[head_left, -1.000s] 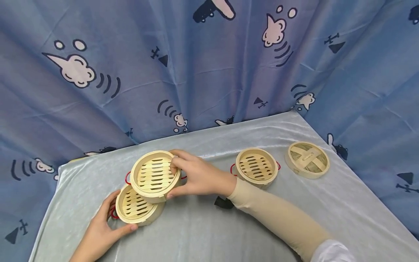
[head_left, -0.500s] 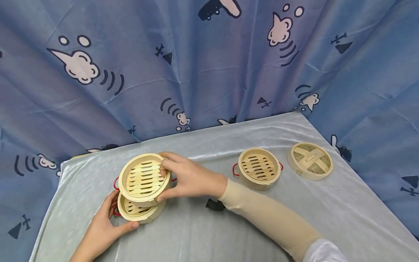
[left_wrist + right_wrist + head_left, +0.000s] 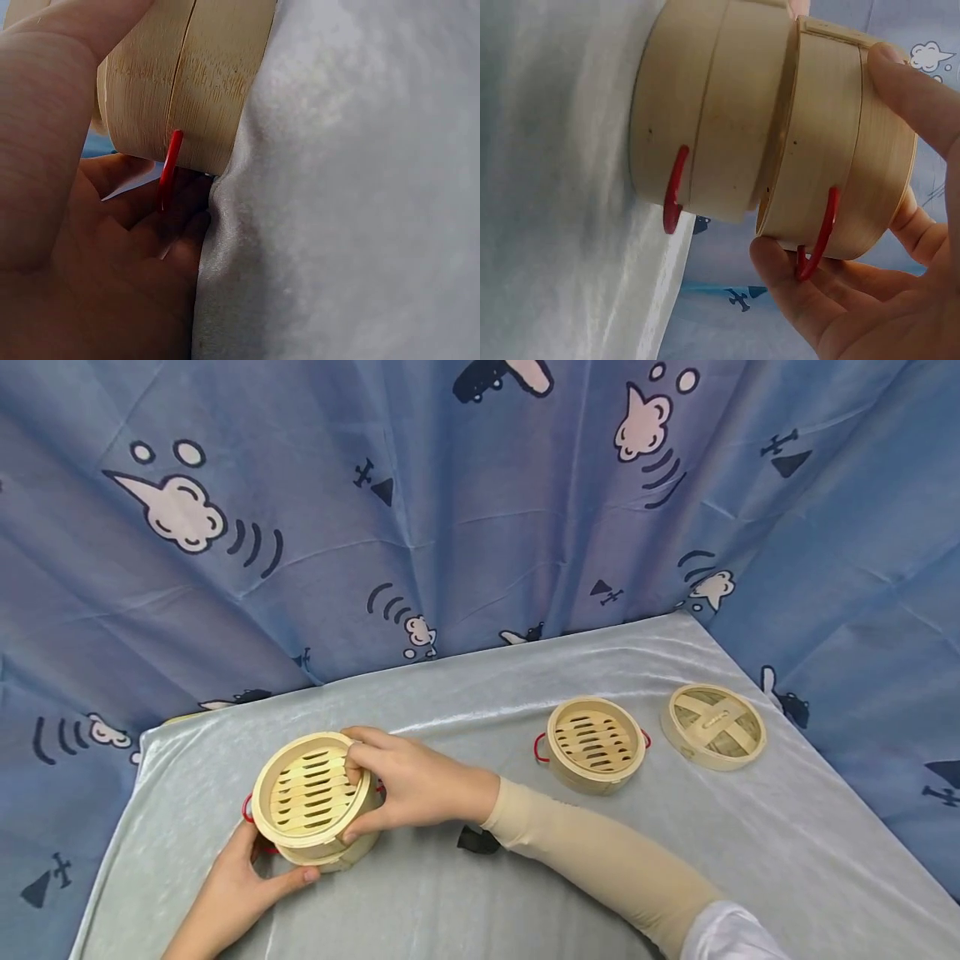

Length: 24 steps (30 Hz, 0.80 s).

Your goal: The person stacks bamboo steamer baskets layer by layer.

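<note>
My right hand [image 3: 420, 781] grips a round bamboo steamer basket [image 3: 300, 842], slatted floor facing up, with red side handles. Directly under it, a second bamboo steamer basket [image 3: 337, 862] sits on the table, mostly hidden in the head view. In the right wrist view, the upper basket [image 3: 829, 135] is slightly tilted and offset, a narrow gap showing against the lower basket [image 3: 705, 112]. My left hand [image 3: 236, 885] holds the lower basket at its left side, thumb in front. A red handle [image 3: 171, 169] of that basket shows beside the left fingers.
A third slatted steamer basket [image 3: 592, 777] with red handles stands right of centre. Further right lies a bamboo steamer lid [image 3: 714, 727] with crossed bands. Grey cloth [image 3: 465, 910] covers the table; a patterned blue curtain [image 3: 480, 527] hangs behind and at the right.
My right hand has brought the upper basket left and down, from above the lower basket's far right side to over it. The left hand keeps its hold in place.
</note>
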Each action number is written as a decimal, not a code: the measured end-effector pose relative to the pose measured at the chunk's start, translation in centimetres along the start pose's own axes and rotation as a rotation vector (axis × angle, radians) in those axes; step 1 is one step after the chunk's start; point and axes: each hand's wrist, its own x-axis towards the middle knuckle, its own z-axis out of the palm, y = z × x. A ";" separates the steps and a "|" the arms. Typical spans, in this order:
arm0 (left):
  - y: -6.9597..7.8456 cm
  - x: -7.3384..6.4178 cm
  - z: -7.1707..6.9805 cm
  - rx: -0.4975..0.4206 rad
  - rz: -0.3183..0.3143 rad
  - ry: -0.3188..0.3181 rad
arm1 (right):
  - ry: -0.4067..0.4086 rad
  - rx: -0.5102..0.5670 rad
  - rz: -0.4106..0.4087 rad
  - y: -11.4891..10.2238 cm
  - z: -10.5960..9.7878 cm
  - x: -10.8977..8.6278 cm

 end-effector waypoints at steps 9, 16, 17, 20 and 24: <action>-0.3 0.5 0.3 -0.077 0.045 -0.008 | -0.020 -0.006 0.014 0.1 0.6 0.0; 0.1 0.6 0.1 -0.098 0.064 0.000 | -0.018 -0.043 0.027 -0.2 0.9 0.0; 0.2 0.6 0.0 -0.092 0.064 0.002 | -0.016 -0.047 0.025 -0.3 0.9 0.0; 0.3 0.5 0.0 -0.075 0.061 0.006 | -0.002 -0.057 0.018 -0.4 1.0 0.0; 0.2 0.5 0.0 -0.072 0.057 0.011 | 0.013 -0.072 0.004 -0.6 1.3 0.0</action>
